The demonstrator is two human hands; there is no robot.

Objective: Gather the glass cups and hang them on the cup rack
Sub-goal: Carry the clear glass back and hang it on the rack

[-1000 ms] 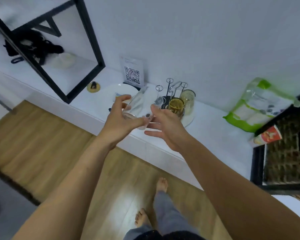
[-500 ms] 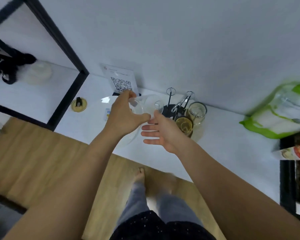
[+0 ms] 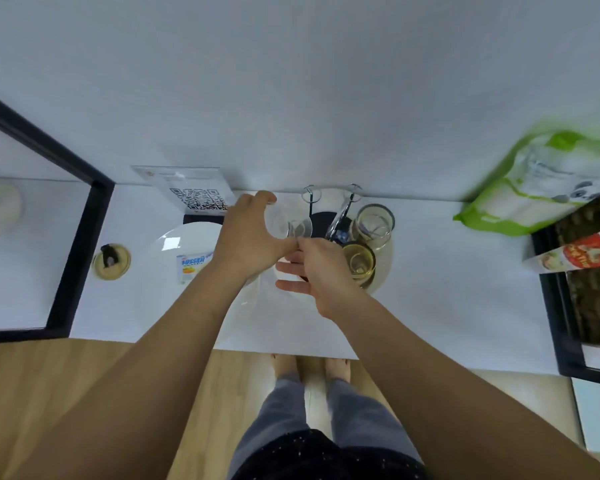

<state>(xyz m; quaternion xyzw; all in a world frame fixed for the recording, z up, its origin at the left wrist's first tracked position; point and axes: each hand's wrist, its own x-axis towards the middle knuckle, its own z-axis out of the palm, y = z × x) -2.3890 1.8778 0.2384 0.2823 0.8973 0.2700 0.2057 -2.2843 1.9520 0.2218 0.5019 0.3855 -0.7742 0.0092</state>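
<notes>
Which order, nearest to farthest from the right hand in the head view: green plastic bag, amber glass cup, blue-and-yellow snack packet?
1. Amber glass cup, beside the right hand.
2. Blue-and-yellow snack packet, left, on white plate.
3. Green plastic bag, far right.

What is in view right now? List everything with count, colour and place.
held glass cup: 1, clear, in the left hand, over the rack
clear glass cup: 1, clear, rack's right side
amber glass cup: 1, amber, rack's near right
cup rack: 1, black base with metal prongs, by the wall
plate: 1, white, left of the rack
snack packet: 1, white and blue, on the plate
QR sign: 1, white, behind the plate
bag: 1, green and white, far right
carton: 1, red and white, right edge
small dish: 1, yellowish, left of the plate
left hand: grips the held cup
right hand: fingers straight, beside it
</notes>
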